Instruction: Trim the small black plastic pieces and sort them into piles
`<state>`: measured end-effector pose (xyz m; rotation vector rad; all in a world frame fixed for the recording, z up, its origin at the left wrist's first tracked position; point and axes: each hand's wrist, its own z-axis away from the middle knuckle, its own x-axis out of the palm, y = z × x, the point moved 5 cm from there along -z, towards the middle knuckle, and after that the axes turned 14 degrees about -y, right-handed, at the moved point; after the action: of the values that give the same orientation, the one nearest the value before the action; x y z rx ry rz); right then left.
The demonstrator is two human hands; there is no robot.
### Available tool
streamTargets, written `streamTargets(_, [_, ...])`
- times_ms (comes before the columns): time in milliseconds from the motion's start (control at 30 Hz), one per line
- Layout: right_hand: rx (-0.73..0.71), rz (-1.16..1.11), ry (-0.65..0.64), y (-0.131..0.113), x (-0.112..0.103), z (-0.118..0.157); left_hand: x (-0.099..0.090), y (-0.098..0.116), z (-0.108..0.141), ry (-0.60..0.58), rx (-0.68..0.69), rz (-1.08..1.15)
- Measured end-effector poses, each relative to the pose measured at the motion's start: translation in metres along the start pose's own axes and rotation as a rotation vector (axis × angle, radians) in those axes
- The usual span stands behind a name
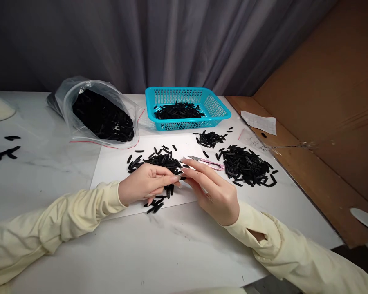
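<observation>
Looking through the head view, we see the left hand (147, 181) pinching a small black piece (183, 178) in front of the blue basket (190, 124), while the fingertips of the right hand (217, 194) meet it, gripping or not we cannot tell. If the pinch slips, we may lose it among lookalikes in the central pile (162, 162), also before the basket; if the right hand drops carelessly, we risk a prick from the snips (212, 163) there.

Black piece (183, 178) between the left hand (147, 181) and right hand (217, 192), mostly hidden, its outline (too small) unclear.
</observation>
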<state>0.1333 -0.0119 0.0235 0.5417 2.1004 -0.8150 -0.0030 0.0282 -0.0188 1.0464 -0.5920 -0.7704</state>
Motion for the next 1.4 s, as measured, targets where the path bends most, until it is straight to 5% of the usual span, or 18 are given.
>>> streamTargets(633, [0.052,-0.063,0.030,0.003,-0.015,-0.007,-0.005,0.005,0.002,0.085,0.069,0.137])
streamTargets(833, [0.005,0.144,0.119,0.054,-0.054,-0.073,-0.010,0.006,0.001,-0.023,0.102,0.333])
streamTargets(967, [0.124,0.193,-0.055,0.100,-0.054,-0.128,-0.012,0.005,-0.001,-0.075,0.135,0.377])
streamTargets(1100, [0.015,0.201,-0.161,0.058,-0.037,-0.127,-0.014,0.002,-0.003,-0.102,0.148,0.375])
streamTargets(1233, [-0.138,-0.007,-0.575,-0.008,0.006,-0.085,-0.014,0.002,-0.005,-0.104,0.184,0.350])
streamTargets(1400, [-0.125,0.012,-0.459,-0.014,0.030,-0.052,-0.011,0.004,-0.006,-0.117,0.167,0.357])
